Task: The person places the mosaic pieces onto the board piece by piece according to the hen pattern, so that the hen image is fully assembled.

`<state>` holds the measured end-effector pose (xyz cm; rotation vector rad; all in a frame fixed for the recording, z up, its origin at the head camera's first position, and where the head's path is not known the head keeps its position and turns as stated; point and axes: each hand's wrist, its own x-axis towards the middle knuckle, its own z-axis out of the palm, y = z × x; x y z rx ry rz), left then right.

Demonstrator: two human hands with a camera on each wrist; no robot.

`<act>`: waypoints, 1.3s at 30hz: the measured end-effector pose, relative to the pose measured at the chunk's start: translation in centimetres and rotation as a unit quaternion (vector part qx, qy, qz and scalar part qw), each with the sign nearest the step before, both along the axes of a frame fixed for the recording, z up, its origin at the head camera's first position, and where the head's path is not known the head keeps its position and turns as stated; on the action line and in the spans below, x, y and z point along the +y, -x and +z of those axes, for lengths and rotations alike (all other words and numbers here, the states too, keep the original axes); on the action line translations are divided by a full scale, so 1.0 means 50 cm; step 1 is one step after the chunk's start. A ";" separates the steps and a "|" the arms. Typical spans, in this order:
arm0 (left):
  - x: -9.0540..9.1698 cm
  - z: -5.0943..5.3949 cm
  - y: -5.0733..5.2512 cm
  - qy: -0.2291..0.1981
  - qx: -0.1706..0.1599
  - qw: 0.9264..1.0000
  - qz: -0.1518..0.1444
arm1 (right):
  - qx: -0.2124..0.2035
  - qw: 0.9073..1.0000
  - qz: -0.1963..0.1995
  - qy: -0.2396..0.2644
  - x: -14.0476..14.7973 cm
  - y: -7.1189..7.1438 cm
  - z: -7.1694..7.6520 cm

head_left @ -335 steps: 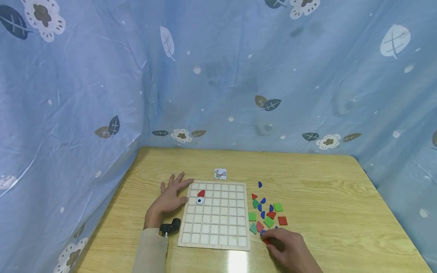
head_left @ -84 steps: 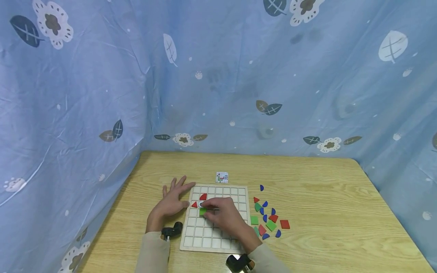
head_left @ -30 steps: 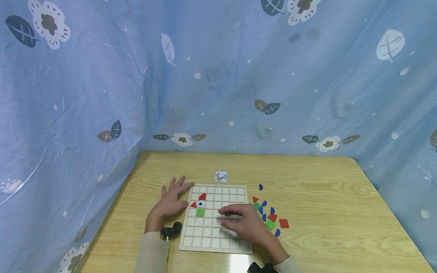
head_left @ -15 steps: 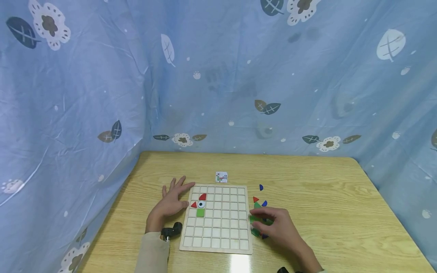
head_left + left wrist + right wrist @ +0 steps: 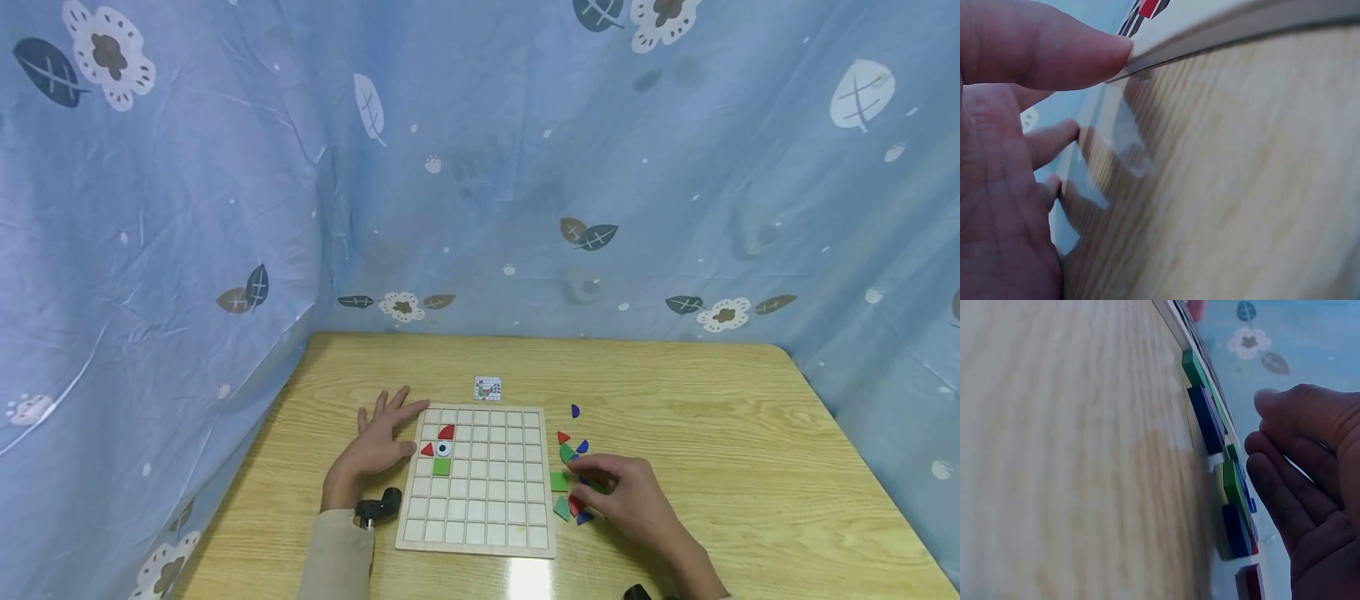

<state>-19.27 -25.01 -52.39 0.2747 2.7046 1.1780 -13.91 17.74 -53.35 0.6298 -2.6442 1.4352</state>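
My left hand (image 5: 375, 450) lies spread at the left edge of a wooden grid board (image 5: 476, 528), its thumb touching the rim in the left wrist view. On the board's upper left are a red quarter-circle tile (image 5: 447, 432), a round eye tile (image 5: 444, 448), a red triangle (image 5: 427, 449) and a green square (image 5: 442, 467). Right of the board, my right hand (image 5: 630, 497) hovers over loose tiles, thumb and fingers loosely bent with nothing visible between them. A second green square tile (image 5: 558, 482) lies near its fingertips. Some tiles are hidden beneath this hand.
Behind the board lies a small picture card (image 5: 487, 388). Loose tiles include a blue half-circle (image 5: 575, 411), a red triangle (image 5: 563, 437) and a teal tile (image 5: 562, 508). A blue patterned curtain (image 5: 510, 167) surrounds the table (image 5: 712, 417).
Since the earliest frame, a red triangle and a green square have been added to the board. My right hand has moved from the board to the loose tiles. The left hand stays put.
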 end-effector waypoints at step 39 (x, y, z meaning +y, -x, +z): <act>0.000 -0.004 0.003 0.009 0.002 1.000 0.001 | 0.065 0.992 0.026 -0.104 -0.046 0.011 0.006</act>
